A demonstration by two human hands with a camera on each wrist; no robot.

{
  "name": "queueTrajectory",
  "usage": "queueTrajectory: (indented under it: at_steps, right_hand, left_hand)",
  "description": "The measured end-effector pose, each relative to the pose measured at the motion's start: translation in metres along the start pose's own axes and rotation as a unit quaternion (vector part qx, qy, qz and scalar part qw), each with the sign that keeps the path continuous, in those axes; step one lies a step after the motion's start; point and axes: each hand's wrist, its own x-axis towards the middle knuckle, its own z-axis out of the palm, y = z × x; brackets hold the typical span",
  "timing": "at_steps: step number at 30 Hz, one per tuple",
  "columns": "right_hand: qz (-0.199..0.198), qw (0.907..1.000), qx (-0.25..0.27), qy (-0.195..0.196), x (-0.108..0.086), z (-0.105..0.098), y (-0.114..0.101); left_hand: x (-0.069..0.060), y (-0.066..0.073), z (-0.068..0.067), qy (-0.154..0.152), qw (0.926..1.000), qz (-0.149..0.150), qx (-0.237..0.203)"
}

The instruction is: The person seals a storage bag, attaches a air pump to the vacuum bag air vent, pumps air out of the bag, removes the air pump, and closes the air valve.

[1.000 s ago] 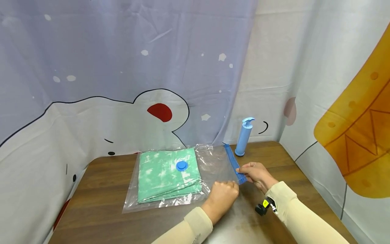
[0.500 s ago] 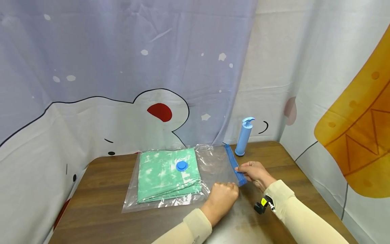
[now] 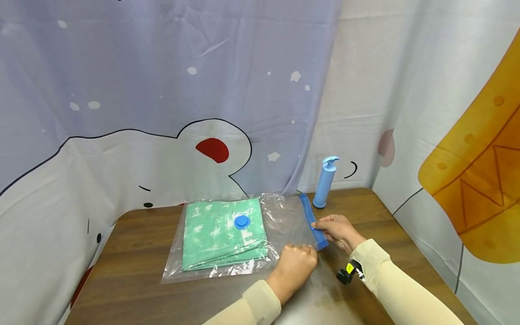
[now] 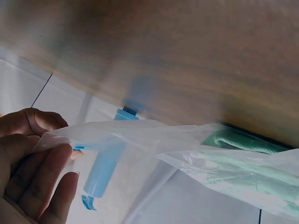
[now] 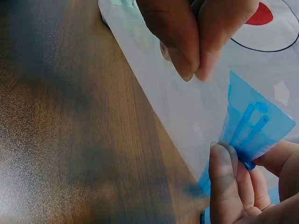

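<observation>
A clear plastic vacuum storage bag lies on the table with a folded green cloth inside. A round blue valve sits on the bag above the cloth. Along the bag's right end runs a blue zip strip. My left hand pinches the bag's near edge beside the strip; the left wrist view shows the film between thumb and fingers. My right hand pinches the strip toward its near end. In the right wrist view, a small dark blue piece, perhaps the slider, shows between its fingers.
A light blue hand pump stands upright at the back of the wooden table, just beyond the strip's far end. Printed curtains hang behind the table and along its sides.
My right hand has slid slightly along the strip toward the far end, so a little more of its near end shows. My left hand keeps its pinch almost in place.
</observation>
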Motion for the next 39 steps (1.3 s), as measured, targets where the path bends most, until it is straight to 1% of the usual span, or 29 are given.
queueTrajectory:
  at_steps: [7, 12, 15, 24, 29, 33, 39]
  right_hand:
    - [-0.004, 1.0000, -0.003, 0.005, 0.003, 0.002, 0.001]
    - [-0.009, 0.9999, -0.006, -0.002, 0.006, 0.007, 0.003]
    - [-0.010, 0.9999, -0.002, 0.000, 0.008, 0.008, 0.003]
    - [-0.011, 0.9999, 0.003, 0.006, 0.010, 0.004, 0.003]
    - [-0.013, 0.9999, 0.006, 0.006, 0.012, 0.003, 0.002]
    - [-0.012, 0.9999, 0.005, 0.004, 0.013, 0.003, 0.002]
    - [-0.010, 0.9999, 0.008, -0.002, 0.016, 0.002, 0.002]
  left_hand:
    - [-0.003, -0.001, -0.001, 0.009, 0.9999, 0.011, 0.001]
    - [-0.007, -0.005, -0.004, 0.004, 1.0000, 0.007, 0.001]
    - [-0.008, -0.005, -0.005, 0.003, 1.0000, 0.009, 0.001]
    - [-0.009, -0.002, -0.002, 0.014, 0.9999, 0.009, -0.004]
    - [-0.012, -0.003, -0.001, 0.019, 0.9997, 0.011, -0.008]
    - [-0.013, -0.005, 0.000, 0.023, 0.9995, 0.013, -0.019]
    - [-0.016, -0.013, 0.002, 0.025, 0.9981, -0.006, -0.056]
